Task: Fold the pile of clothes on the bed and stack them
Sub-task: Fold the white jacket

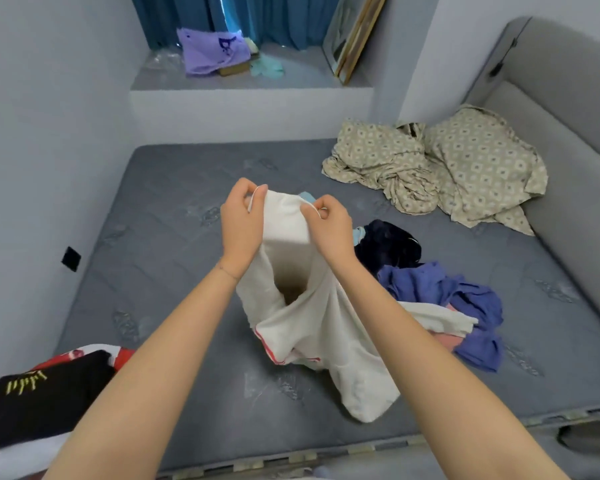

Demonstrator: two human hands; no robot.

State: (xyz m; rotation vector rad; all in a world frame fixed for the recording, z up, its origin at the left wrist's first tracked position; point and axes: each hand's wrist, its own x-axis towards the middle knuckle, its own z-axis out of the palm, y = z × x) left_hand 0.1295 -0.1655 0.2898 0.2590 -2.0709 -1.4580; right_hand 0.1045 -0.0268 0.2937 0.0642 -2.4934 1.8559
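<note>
Cream-white fabric garment w/ red trim [312, 327] is hanging btwn both hands, its lower end trailing on the grey quilted mattress [174, 258]. L hand [241, 220] & R hand [329, 226] are each pinching its top edge. Right of the R hand, a crumpled blue-purple garment [440, 292] & a dark navy garment [388, 244] are lying unfolded. Below-left of the L hand, a folded black top w/ yellow print [42, 396] is sitting on a stack. Prob. partway thru, several pcs left.

A raised ledge [309, 76] at upper centre is backed by blue curtains [284, 19] and flanked by pale grey walls [49, 116]. A padded headboard [568, 81] is located at right.
</note>
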